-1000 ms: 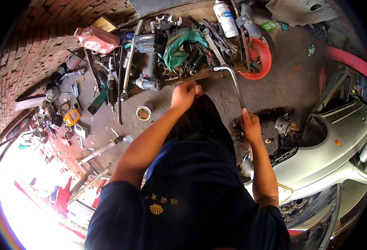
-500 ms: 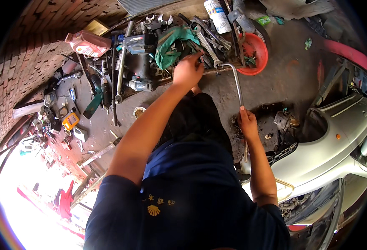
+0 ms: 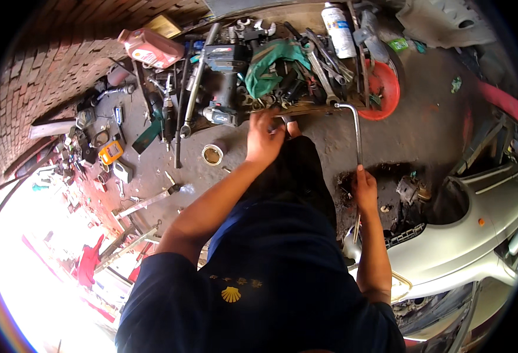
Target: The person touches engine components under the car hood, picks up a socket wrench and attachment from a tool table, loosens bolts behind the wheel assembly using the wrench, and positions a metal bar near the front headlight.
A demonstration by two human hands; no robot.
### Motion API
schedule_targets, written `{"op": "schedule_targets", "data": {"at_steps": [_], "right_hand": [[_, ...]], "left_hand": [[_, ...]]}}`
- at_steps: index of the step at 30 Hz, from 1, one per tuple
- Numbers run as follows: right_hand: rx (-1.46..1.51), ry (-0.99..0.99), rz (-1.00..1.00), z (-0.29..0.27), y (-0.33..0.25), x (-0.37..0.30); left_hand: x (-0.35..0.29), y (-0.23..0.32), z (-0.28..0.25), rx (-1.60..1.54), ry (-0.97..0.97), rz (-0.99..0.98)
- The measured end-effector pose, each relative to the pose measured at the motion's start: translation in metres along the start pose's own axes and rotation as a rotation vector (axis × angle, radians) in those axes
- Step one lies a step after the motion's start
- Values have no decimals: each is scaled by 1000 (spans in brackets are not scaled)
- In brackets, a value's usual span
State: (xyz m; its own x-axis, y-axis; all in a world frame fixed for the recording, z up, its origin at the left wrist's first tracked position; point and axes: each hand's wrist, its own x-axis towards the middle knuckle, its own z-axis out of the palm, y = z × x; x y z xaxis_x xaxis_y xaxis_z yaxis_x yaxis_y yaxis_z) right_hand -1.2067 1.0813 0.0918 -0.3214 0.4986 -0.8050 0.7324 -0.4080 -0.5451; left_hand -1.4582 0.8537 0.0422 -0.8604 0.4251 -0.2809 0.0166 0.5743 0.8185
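My right hand is closed around the long shaft of an L-shaped metal wrench. The wrench's bent upper end points left, near the front edge of the tool tray, and its lower end sticks out below my fist. My left hand is just in front of the tray, fingers curled together and a little blurred. Something small and dark seems to be between those fingers, too unclear to name. Beyond it lie a cordless impact wrench, a green cloth and several spanners.
A red basin and a white spray can stand to the right of the tools. At the left are a pink oil jug, an open can and a yellow meter. A silver car bumper lies on the right.
My left hand has drawn back from the tools toward me. The whole scene has shifted rightward in view, and my right hand still grips the wrench.
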Motion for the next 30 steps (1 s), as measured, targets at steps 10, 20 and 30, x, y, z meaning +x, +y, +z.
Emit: {"op": "schedule_targets", "data": {"at_steps": [10,20,30], "right_hand": [[-150,-154,-106,20,-30,17],[-12,-69,-165,18,-55,25],[110,-401,-791,132,-160,-27]], "left_hand": [[81,38,-1,90,156,238],[14,151,-7,-258,-194,371],[-23,102,-48,-239,-592,111]]}}
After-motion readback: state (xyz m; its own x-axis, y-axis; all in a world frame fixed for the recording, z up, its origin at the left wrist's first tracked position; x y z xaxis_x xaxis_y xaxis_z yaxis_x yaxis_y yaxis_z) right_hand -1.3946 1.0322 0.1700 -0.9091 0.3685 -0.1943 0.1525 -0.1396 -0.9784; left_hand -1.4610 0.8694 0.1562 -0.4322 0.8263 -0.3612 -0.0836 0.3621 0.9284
